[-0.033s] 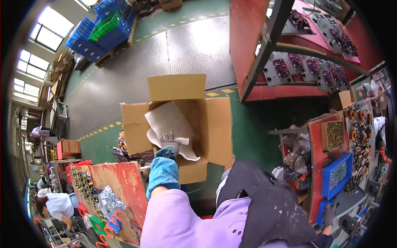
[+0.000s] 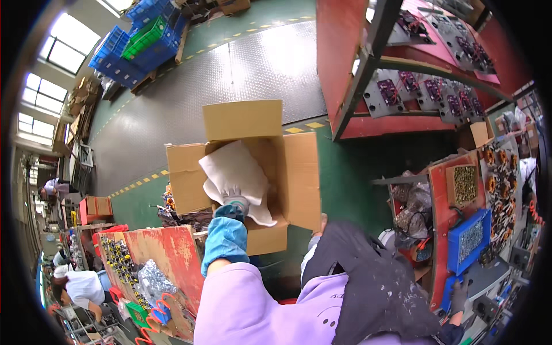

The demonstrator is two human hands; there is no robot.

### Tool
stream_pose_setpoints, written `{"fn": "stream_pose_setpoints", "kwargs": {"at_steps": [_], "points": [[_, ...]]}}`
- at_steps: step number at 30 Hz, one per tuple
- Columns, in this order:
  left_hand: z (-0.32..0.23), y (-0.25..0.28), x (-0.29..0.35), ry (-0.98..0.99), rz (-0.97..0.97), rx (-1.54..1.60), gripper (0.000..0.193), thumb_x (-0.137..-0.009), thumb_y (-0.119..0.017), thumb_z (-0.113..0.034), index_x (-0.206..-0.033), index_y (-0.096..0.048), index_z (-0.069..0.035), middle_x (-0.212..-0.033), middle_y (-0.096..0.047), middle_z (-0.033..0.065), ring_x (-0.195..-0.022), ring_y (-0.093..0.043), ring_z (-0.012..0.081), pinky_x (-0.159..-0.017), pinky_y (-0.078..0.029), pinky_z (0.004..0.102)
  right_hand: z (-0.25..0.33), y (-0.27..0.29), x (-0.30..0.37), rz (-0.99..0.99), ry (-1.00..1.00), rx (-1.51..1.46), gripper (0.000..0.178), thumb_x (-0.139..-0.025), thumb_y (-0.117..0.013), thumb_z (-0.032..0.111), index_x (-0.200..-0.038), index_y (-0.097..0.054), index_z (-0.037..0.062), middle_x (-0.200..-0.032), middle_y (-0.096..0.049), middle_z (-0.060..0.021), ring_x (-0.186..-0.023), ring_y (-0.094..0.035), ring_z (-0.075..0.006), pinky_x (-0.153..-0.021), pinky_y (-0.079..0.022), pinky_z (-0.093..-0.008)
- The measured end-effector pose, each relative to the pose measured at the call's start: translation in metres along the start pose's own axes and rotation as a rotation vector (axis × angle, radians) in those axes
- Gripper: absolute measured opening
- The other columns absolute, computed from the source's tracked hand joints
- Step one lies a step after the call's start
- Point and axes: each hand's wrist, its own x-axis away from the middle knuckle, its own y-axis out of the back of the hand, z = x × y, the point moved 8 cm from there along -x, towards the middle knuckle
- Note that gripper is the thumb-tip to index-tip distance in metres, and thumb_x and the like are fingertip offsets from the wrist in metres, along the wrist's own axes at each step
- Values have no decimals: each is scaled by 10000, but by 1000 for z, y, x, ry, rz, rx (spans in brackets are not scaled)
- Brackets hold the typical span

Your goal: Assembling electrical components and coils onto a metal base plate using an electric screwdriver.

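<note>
An open cardboard box (image 2: 302, 181) stands before me with its flaps folded outward. Inside it, toward the left, lie white, soft-looking sheets (image 2: 238, 164), bent and curling at the lower edge. My left hand (image 2: 236, 202), in a grey glove with a blue oversleeve, reaches into the box. Its fingers are stretched out and rest on the white sheets. Beside the lower corner of the right flap, a small part of my right hand (image 2: 323, 222) shows. The black apron hides most of that hand, so its grip is not visible.
A red bench (image 2: 172, 247) with small parts stands at left; another at right carries a blue bin (image 2: 468, 242) of small metal pieces. A rack (image 2: 359, 75) holds circuit assemblies. A co-worker's gloved hand (image 2: 458, 296) is at lower right; a person in white (image 2: 83, 286) sits at left.
My left hand has shifted slightly on the white sheets, its fingers a little lower and closer together. The whole view has moved slightly. The box stays in place.
</note>
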Motion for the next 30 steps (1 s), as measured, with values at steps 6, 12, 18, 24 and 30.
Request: {"fn": "stream_pose_setpoints", "kwargs": {"at_steps": [6,12,18,24,30], "points": [[-53,104,34,-69,315,-292,338,-824,-589,-281,-1139,-701,-233,-1359,-552,104,-1272,-504,299,-1011,-437,447,49,-4,29,12,174,-26,383,-922,-592,287,-1216,-584,40,-957,-596,-49,-807,-553,-129,-689,-456,-281],[-245,228,116,-397,-214,57,267,-762,-675,-221,-1025,-695,-177,-1145,-632,52,-1052,-598,271,-906,-465,423,27,-11,58,102,-287,-67,448,-892,-591,303,-1261,-557,50,-1219,-594,-134,-1173,-556,-244,-1003,-422,-349],[-517,259,216,-913,-259,205,271,-761,-695,-193,-1030,-686,-157,-1112,-642,75,-1063,-594,286,-914,-453,420,21,33,45,34,177,18,406,-884,-640,316,-1198,-589,64,-1055,-647,-153,-980,-629,-289,-853,-484,-388],[-704,261,324,-1218,-247,75,279,-788,-681,-231,-1062,-668,-178,-1114,-630,52,-1065,-583,286,-918,-445,422,-66,103,-9,-326,102,-3,415,-862,-649,302,-1215,-575,97,-1031,-647,-140,-951,-630,-315,-810,-492,-437],[-763,255,353,-1256,-217,83,258,-805,-669,-226,-1056,-672,-169,-1077,-630,60,-1010,-603,295,-846,-487,417,-137,90,-83,-257,-322,280,602,-847,-628,396,-1339,-435,108,-1230,-558,-187,-1096,-572,-389,-883,-461,-485]]}}
